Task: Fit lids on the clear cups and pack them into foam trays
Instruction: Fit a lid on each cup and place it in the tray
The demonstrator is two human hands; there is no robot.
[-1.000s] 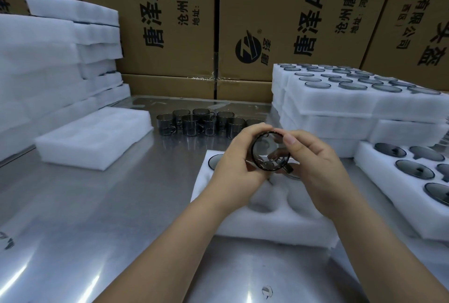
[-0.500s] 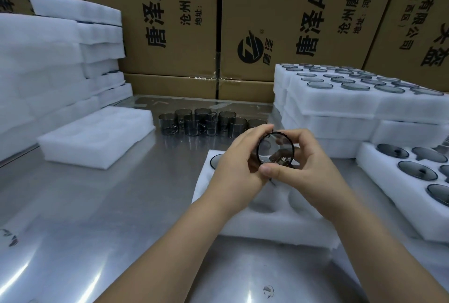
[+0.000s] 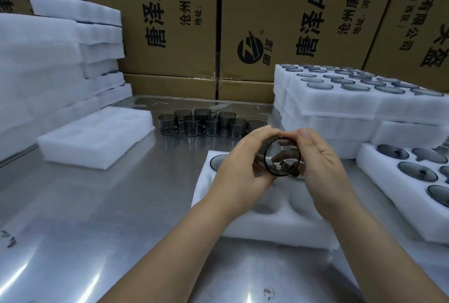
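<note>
1. Steel desk (image 3: 97, 205) below, printed cardboard boxes (image 3: 170, 11) behind.
2. Curled fingers (image 3: 262, 132) of left hand (image 3: 239, 174) and right hand (image 3: 325, 171) gripping one clear cup (image 3: 283, 154) on its side, dark rim toward the camera.
3. Directly beneath the fingers: foam tray (image 3: 255, 220), partly hidden.
4. Beyond the fingers: loose cups (image 3: 209, 124) clustered together.
5. Right of the fingers: lids (image 3: 418, 170) in foam, filled trays (image 3: 340, 101) stacked behind.
6. Far left: more foam trays (image 3: 97, 137).

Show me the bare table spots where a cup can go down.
Widest bare steel table lies near left, bordered by the loose foam tray behind and the centre tray on the right. A narrower strip runs between the cup cluster and that centre tray. Crowded: the right side, with stacked trays and the lid tray packed together.
</note>
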